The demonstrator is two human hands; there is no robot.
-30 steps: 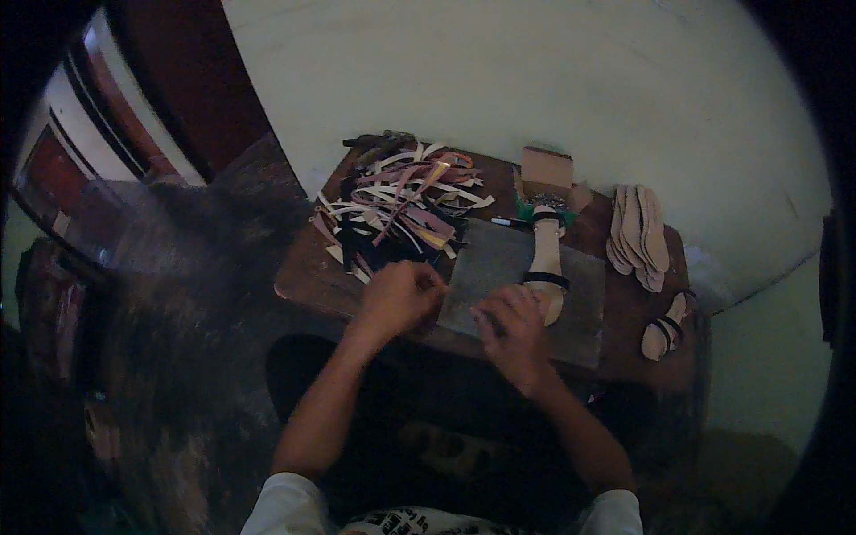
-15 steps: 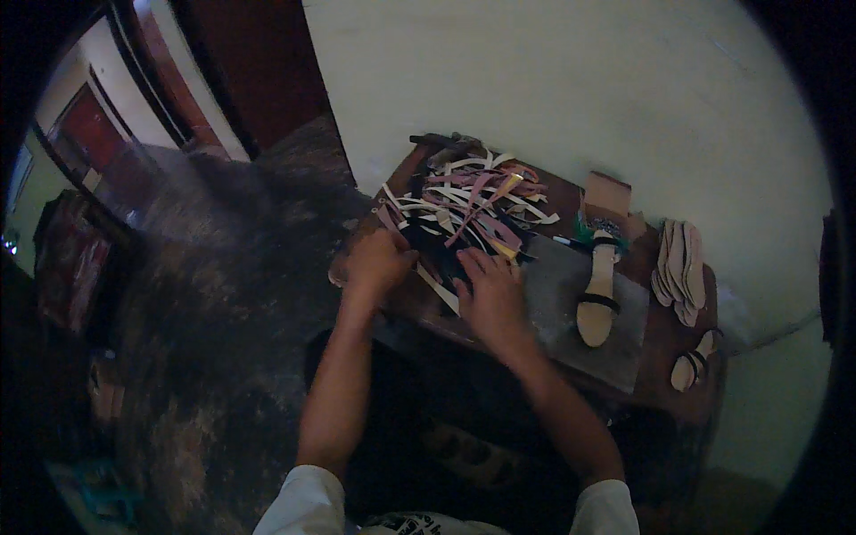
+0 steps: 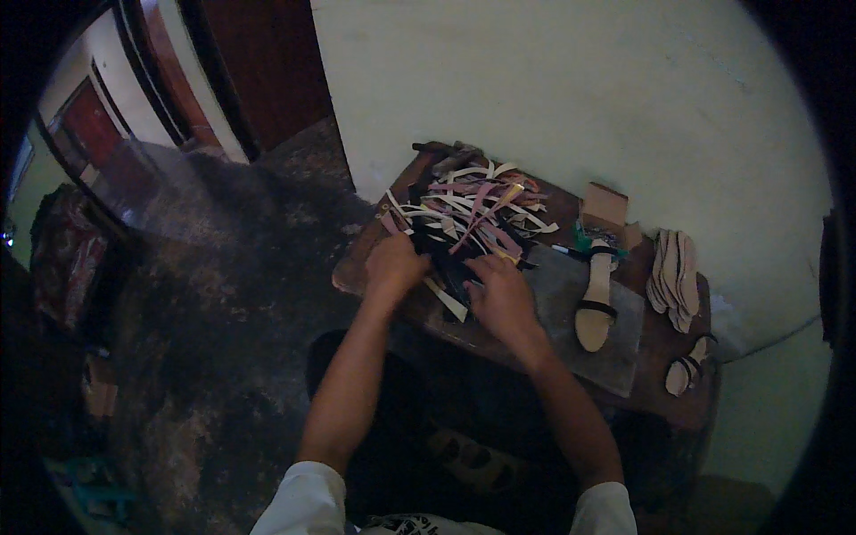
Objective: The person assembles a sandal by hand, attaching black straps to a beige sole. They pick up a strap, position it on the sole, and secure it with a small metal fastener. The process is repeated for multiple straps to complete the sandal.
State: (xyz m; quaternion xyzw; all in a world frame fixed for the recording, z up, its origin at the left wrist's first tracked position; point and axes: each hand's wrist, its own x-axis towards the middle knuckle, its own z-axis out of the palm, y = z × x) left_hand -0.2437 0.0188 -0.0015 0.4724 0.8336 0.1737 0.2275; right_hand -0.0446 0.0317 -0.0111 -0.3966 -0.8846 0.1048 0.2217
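Observation:
A tangled heap of cut strips (image 3: pixel 477 205), cream, pink and black, covers the far left of a brown wooden table. At its near edge my left hand (image 3: pixel 397 267) is closed, its fingertips on black strips (image 3: pixel 448 266). My right hand (image 3: pixel 502 296) bends its fingers over the same black pieces from the other side. Just what each fingertip pinches is dim and partly hidden. A loose cream strip (image 3: pixel 446 300) pokes out below, between the hands. Right of my right hand, a sandal (image 3: pixel 592 312) with black straps and a tan footbed lies on a grey slab (image 3: pixel 557 308).
Behind the sandal stands an open cardboard box (image 3: pixel 606 205) with something green beside it. Several tan insoles (image 3: pixel 675 276) lie stacked at the right, with another black-strapped sandal (image 3: pixel 687 367) nearer the table's right edge (image 3: pixel 713 321). A pale wall (image 3: pixel 553 80) rises behind the table.
Both hands have shifted slightly right and come closer together over the black strips. The whole view has tilted a little; the sandals and insoles stay in place on the table.

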